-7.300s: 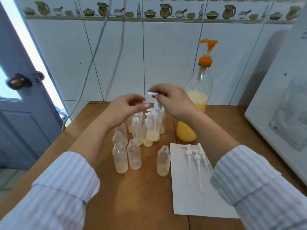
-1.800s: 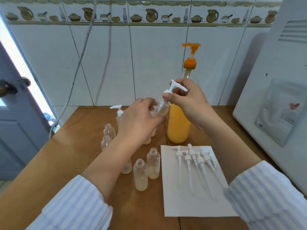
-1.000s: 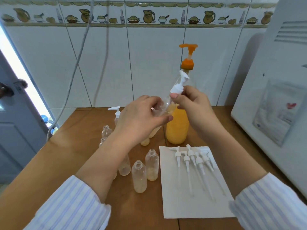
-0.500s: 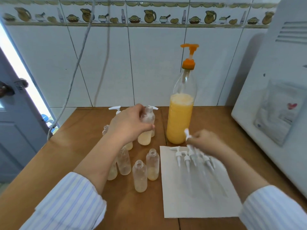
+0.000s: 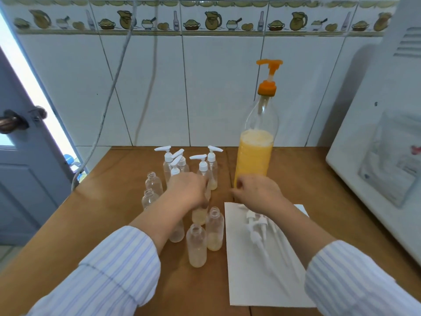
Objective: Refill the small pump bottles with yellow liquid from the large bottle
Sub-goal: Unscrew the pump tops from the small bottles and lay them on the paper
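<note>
The large bottle, half full of yellow liquid with an orange pump, stands at the back of the wooden table. Several small bottles with white pumps are grouped left of it. Nearer me stand several uncapped small bottles with a little yellow liquid in them. My left hand is closed around one uncapped bottle in the middle of the group. My right hand hovers beside it with fingers curled; what it holds is hidden. Loose white pump heads lie on a white paper sheet.
A white appliance fills the right side of the table. The tiled wall is just behind the bottles, and two cables hang down it to the left. A blue door stands beyond the table's left edge.
My left hand has let go of the capped bottle at the back and taken hold of a nearer uncapped one. My right hand has moved left from the pump heads on the paper.
</note>
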